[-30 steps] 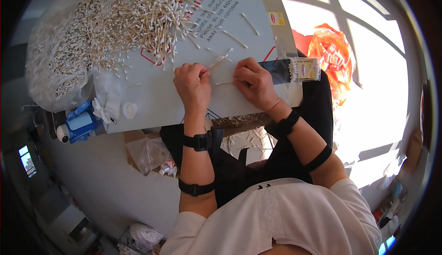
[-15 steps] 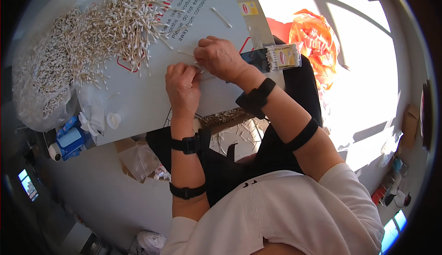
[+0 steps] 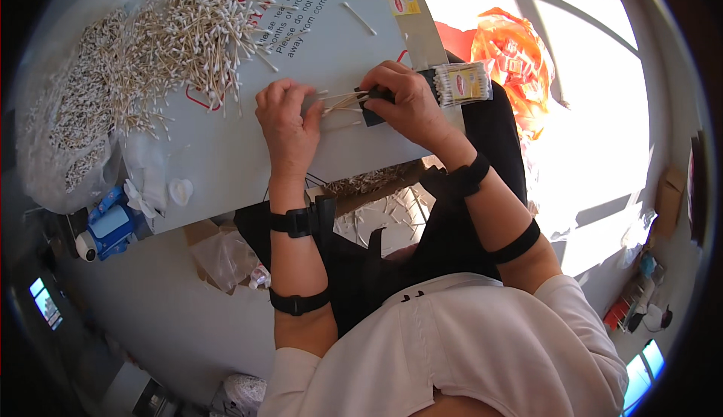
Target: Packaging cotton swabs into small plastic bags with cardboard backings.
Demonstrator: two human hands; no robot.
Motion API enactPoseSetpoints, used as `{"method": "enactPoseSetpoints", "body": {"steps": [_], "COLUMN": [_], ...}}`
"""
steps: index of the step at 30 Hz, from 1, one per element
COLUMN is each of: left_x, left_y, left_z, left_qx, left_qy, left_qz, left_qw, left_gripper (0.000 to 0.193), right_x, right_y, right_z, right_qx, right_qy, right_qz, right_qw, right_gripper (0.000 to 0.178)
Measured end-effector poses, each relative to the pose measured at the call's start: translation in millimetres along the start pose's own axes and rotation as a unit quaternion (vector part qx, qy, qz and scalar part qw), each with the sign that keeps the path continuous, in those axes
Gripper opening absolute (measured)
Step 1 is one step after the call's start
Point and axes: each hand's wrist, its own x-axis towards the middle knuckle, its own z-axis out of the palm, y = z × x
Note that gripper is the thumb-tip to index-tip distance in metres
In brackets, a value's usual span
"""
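Over the grey table, my left hand [image 3: 288,122] has its thumb and fingers apart, beside the tips of a few loose cotton swabs [image 3: 343,104]. The fingers of my right hand [image 3: 409,107] are curled, with thumb and forefinger at the other ends of these swabs. A dark flat piece [image 3: 371,118] lies partly hidden beneath that hand; its exact shape does not show. Just right of it, a clear packet of cotton swabs [image 3: 461,84] with a yellow label sits at the table's edge. A large heap of loose swabs [image 3: 199,33] covers the far left.
A clear plastic bag [image 3: 45,138] surrounds the heap's left side. Yellow cards [image 3: 403,4] lie at the far edge. An orange bag [image 3: 512,63] with packets stands beyond the table's right edge. At the left corner is a blue and white container [image 3: 111,227]. Swabs lie below the table.
My hands have moved apart: the right went right and slightly nearer, the left slightly left with its fingers spreading. Several swabs now show between them.
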Motion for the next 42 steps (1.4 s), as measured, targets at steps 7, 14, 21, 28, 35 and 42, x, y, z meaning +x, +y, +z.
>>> {"method": "enactPoseSetpoints", "body": {"steps": [7,14,21,28,35,42], "left_x": [-11,-23,-27,-27,-33,-33], "left_y": [3,5,0,19,30,25], "left_z": [4,4,4,8,10,17], "left_qx": [-0.023,-0.023,-0.044,-0.033,0.058,0.071], "left_qy": [0.029,0.046,0.088,0.029,0.011,-0.003], "left_qz": [-0.026,-0.021,-0.037,-0.011,0.002,-0.007], "left_qw": [0.999,0.998,0.995,0.999,0.998,0.997], "left_gripper": [0.023,0.022,0.020,0.017,0.057,0.069], "right_x": [-7,3,0,11,26,52], "right_y": [-6,4,11,9,7,9], "right_z": [9,12,-2,14,15,16], "right_qx": [-0.059,-0.223,-0.227,-0.202,-0.167,-0.169], "right_qy": [0.046,0.007,0.044,0.082,-0.036,-0.070], "right_qz": [-0.066,-0.165,-0.180,-0.120,-0.153,-0.138], "right_qw": [0.995,0.961,0.956,0.968,0.973,0.973], "right_gripper": [0.033,0.016,0.009,0.008,0.007,0.005]}}
